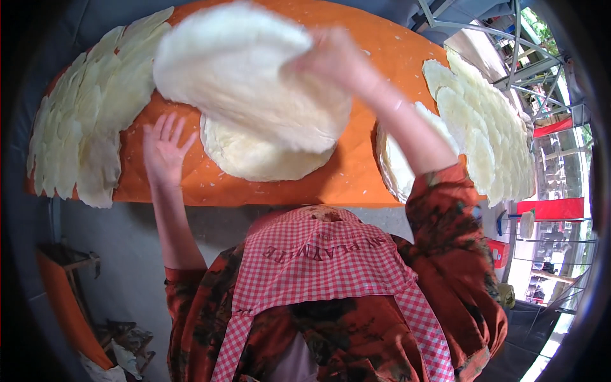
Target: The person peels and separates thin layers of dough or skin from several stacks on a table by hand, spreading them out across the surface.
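My right hand (329,62) grips the edge of a large, round, thin flatbread sheet (234,62), which is blurred by motion. Below that sheet lies a round stack of similar sheets (267,164) on the orange table cover (248,193); the raised sheet hides much of the stack. To the stack's left, my left hand (167,138) is held palm up with its fingers spread and nothing in it. Another round stack (394,162) is partly hidden behind my right forearm.
Overlapping rows of thin sheets cover the table's left end (86,124) and right end (487,124). Pale crumbs dot the orange cover. A metal frame (520,43) stands at the upper right, and an orange panel (71,305) is at the lower left.
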Demonstrator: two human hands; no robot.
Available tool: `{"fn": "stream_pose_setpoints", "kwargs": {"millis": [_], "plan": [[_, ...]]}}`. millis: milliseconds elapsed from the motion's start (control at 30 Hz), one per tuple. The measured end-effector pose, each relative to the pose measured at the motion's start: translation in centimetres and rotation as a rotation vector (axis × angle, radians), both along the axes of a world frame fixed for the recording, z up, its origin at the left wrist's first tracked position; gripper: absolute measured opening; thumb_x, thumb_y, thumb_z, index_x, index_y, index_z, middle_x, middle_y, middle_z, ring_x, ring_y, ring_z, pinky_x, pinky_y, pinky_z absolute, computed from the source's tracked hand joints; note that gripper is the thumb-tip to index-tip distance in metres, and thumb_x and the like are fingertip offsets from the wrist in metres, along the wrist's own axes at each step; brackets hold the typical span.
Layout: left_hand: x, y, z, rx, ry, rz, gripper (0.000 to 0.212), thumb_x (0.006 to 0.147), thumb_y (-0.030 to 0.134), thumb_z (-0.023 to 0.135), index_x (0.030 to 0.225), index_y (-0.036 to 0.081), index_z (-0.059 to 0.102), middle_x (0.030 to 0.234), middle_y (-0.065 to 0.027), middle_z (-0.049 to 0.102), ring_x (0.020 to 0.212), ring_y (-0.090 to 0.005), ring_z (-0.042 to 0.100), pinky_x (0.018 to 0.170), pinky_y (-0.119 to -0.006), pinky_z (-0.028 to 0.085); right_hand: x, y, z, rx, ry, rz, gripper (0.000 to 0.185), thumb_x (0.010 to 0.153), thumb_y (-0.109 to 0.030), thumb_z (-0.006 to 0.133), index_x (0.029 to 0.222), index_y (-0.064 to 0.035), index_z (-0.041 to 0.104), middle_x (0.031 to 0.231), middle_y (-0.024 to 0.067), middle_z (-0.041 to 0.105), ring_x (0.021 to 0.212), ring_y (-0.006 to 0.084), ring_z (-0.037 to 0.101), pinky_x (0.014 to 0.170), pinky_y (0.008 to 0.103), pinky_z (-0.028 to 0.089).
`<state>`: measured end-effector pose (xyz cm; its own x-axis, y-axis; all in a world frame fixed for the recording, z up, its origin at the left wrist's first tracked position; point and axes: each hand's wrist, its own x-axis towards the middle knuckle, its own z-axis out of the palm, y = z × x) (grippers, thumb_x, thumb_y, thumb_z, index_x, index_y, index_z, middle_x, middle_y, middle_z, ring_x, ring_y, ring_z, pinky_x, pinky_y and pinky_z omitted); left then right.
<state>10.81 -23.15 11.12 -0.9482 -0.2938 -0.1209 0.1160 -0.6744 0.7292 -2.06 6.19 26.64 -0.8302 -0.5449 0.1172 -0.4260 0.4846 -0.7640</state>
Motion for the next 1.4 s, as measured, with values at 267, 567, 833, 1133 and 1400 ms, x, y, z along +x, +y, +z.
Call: {"fn": "stream_pose_setpoints", "kwargs": {"millis": [267,567,833,1133,1400], "plan": [[2.8,5.6,-11.5,0.034,0.087,-0.145,0.040,0.094,0.018,0.047,0.130,0.001,0.042,0.125,-0.0105,0.054,0.117,-0.0229,0.051,0.099,-0.038,0.042,-10.0,5.0,-10.7,-0.207,-0.745,-0.115,0.049,0.073,-0.017,0.076,0.115,0.0014,0.058,0.109,0.0134,0.063,0.100,0.0242,0.061,0.087,0.0378,0.051],[0.9,5.0,-19.9,0.087,-0.404,0.016,0.035,0.089,0.012,0.054,0.120,-0.003,0.049,0.112,-0.0126,0.059,0.101,-0.0234,0.059,0.085,-0.034,0.048,-4.7,9.8,-27.8,-0.659,-1.043,-0.399,0.054,0.085,-0.031,0.065,0.126,0.0005,0.051,0.120,0.0099,0.059,0.108,0.0243,0.057,0.093,0.0387,0.046],[1.4,4.3,-18.2,-0.034,-0.438,-0.037,0.038,0.085,0.007,0.061,0.119,-0.002,0.050,0.113,-0.0132,0.058,0.099,-0.0253,0.060,0.078,-0.036,0.052,-0.4,6.8,-22.8,-0.473,-0.891,-0.547,0.061,0.086,-0.038,0.061,0.130,0.0013,0.045,0.130,0.0148,0.050,0.117,0.0248,0.049,0.089,0.0364,0.048],[2.0,5.2,-17.3,-1.012,-0.101,-0.399,0.033,0.095,0.018,0.049,0.119,-0.004,0.052,0.115,-0.0132,0.058,0.106,-0.0204,0.055,0.086,-0.032,0.047,2.2,4.1,-26.9,-0.798,-0.827,-0.898,0.060,0.076,-0.015,0.073,0.127,0.0007,0.046,0.116,0.0166,0.059,0.102,0.0295,0.060,0.083,0.0416,0.053],[0.1,3.9,-13.3,0.014,-0.294,-0.264,0.059,0.092,0.043,0.047,0.135,0.004,0.038,0.133,-0.0123,0.047,0.120,-0.0279,0.048,0.099,-0.043,0.041,1.2,5.1,-25.5,-0.977,-0.736,-0.693,0.063,0.070,0.009,0.067,0.127,0.0026,0.043,0.113,0.0149,0.059,0.106,0.0259,0.057,0.091,0.0352,0.050]]}}
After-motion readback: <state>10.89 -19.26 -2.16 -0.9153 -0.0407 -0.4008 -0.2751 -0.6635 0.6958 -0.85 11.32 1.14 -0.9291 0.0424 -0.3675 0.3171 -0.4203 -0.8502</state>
